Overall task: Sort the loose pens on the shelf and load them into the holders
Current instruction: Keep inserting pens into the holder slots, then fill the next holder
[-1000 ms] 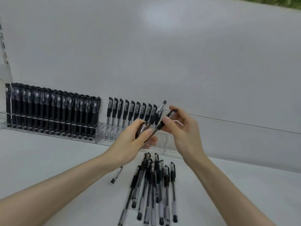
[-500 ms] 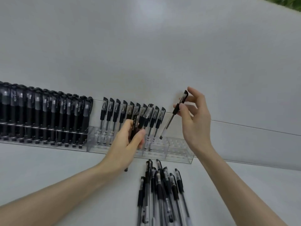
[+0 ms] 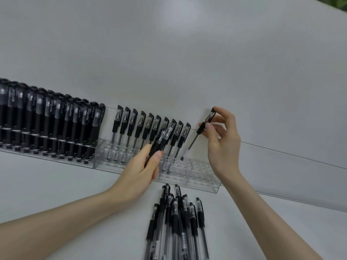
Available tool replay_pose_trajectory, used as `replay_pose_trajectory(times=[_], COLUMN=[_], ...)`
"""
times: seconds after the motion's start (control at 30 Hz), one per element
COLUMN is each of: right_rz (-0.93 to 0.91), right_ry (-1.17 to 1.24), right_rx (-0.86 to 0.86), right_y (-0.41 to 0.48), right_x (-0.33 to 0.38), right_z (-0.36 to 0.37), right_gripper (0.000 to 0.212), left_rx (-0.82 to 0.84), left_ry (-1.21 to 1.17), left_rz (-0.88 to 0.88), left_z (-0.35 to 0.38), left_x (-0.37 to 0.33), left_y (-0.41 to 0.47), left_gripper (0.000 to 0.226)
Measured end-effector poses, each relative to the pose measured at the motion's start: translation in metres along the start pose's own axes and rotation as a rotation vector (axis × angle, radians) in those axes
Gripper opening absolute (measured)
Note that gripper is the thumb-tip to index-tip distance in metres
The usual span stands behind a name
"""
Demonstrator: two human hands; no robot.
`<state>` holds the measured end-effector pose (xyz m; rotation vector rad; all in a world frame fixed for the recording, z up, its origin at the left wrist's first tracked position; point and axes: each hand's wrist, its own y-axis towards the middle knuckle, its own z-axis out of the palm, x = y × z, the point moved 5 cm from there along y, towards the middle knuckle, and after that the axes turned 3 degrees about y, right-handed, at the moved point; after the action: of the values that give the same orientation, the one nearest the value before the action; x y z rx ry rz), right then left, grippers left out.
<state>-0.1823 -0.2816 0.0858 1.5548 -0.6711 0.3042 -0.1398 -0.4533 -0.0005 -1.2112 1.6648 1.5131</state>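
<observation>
My right hand (image 3: 221,145) pinches a black-capped clear pen (image 3: 203,126) by its cap, tip pointing down above the clear holder (image 3: 202,177) on the white shelf. Several capped pens (image 3: 150,126) stand in a row in that holder, to the left of the held pen. My left hand (image 3: 142,169) grips a few pens (image 3: 161,139) in front of that row. A pile of loose pens (image 3: 176,222) lies on the shelf below the holder.
Another clear holder (image 3: 47,145) at the left is packed with several thicker black pens (image 3: 56,117). A white back wall (image 3: 187,62) rises right behind the holders. The holder's right-hand holes (image 3: 204,167) hold nothing.
My right hand has carried its pen from my left hand up and to the right, turned it upright and lowered its tip toward the holder. My left hand stays in front of the row.
</observation>
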Motion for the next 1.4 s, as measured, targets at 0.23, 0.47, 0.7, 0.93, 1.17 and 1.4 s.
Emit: replay_pose_trajectory(times=[0.23, 0.47, 0.7, 0.93, 1.17, 1.4], right_rz=[-0.058, -0.087, -0.100, -0.046, -0.007, 0.007], right_ry=[-0.046, -0.101, -0.163, -0.242, -0.228, -0.258], right_rx=[0.010, 0.010, 0.061, 0.130, 0.173, 0.223], right_y=[0.003, 0.009, -0.005, -0.008, -0.004, 0.002], right_x=[-0.004, -0.004, -0.010, -0.014, -0.012, -0.007], right_z=[0.005, 0.000, 0.007, 0.005, 0.002, 0.006], right_gripper=[0.037, 0.038, 0.035, 0.035, 0.036, 0.034], left_rx=[0.018, 0.025, 0.035, 0.038, 0.036, 0.033], left_ry=[-0.019, -0.036, -0.059, -0.041, -0.069, -0.075], left_rz=[-0.020, -0.015, -0.005, -0.008, -0.030, -0.048], left_z=[0.003, 0.004, 0.005, 0.004, 0.004, 0.004], left_x=[0.002, 0.001, -0.001, -0.001, -0.002, -0.002], left_y=[0.001, 0.002, 0.000, 0.000, 0.000, 0.001], left_gripper=[0.034, 0.026, 0.021, 0.021, 0.021, 0.023])
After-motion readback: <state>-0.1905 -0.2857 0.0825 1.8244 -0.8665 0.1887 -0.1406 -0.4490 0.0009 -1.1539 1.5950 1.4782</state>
